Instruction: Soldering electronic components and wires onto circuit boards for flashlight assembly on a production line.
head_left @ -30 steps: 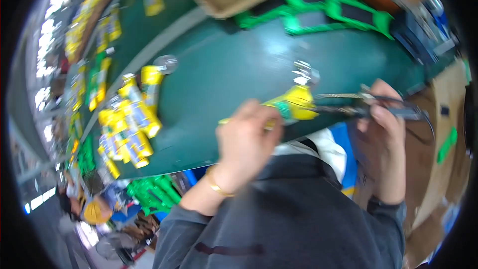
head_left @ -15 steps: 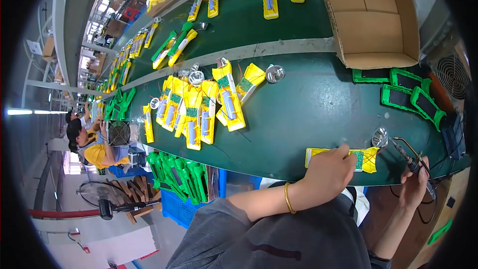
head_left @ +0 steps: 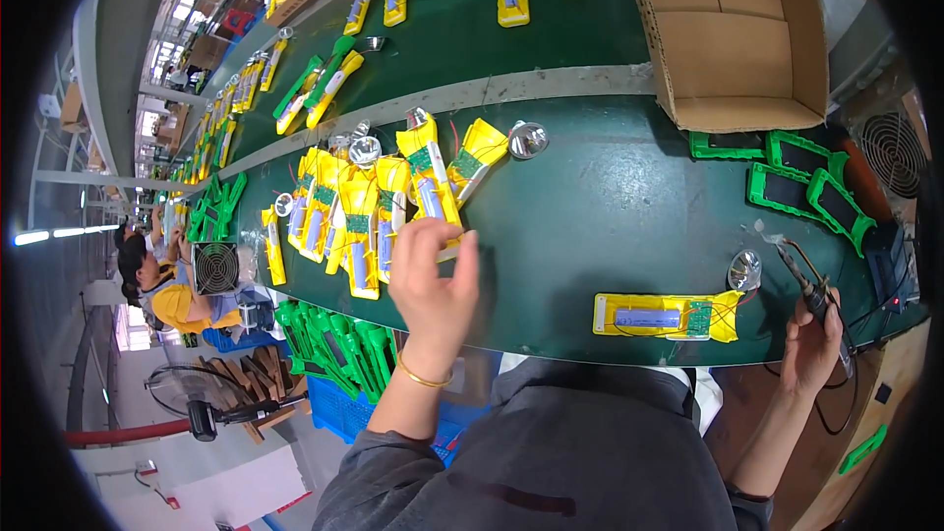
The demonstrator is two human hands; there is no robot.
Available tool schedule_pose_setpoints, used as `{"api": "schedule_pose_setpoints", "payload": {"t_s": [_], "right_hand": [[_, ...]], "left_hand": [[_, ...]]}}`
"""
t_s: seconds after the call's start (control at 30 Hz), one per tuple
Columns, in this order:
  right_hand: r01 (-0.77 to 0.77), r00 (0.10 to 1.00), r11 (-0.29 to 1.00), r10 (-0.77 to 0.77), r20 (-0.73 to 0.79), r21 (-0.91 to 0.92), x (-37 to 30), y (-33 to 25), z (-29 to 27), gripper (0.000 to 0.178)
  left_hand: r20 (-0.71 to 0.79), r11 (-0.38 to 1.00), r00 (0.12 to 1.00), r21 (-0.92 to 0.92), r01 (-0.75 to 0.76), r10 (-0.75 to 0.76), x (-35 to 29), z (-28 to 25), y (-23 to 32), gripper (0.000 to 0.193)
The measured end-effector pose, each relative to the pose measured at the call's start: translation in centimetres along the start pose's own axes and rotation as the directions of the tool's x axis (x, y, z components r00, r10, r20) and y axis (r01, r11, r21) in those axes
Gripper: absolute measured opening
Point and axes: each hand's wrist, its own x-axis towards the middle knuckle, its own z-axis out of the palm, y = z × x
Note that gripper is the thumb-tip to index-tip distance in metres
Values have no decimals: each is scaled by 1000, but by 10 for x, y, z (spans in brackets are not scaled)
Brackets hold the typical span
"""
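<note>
Left hand (head_left: 433, 280), unclenched, hangs by oblong yellow plastic casings (head_left: 360, 201); right hand (head_left: 814, 349) grips a slim metal-tipped soldering iron (head_left: 815, 297)

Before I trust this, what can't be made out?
In the head view:
Contact between the left hand and yellow casings: hidden behind its fingers.
Grip of the soldering tool: partly covered by the right hand.
Solder joints on the nearest circuit board: too small.
Far side of the cardboard box: cut off by upper edge.

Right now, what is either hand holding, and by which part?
The right hand holds the soldering iron by its handle. The left hand is at the yellow casings; whether it grips one cannot be told.
</note>
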Motion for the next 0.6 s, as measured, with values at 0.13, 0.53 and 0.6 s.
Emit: {"api": "schedule_pose_setpoints", "payload": {"t_s": [0.13,0.53,0.6], "right_hand": [[-57,996,998,58,65,-15,5,4,21,31],[16,993,996,-5,-117,93,0,4,9,29],[21,996,993,-10,-88,117,-7,4,-9,30]], "left_hand": [[291,959,951,-282,-16,101,-28,6,39,21],[528,850,689,-456,-264,497,-37,52,74,45],[505,840,706,-483,-245,496,-32,48,77,45]]}}
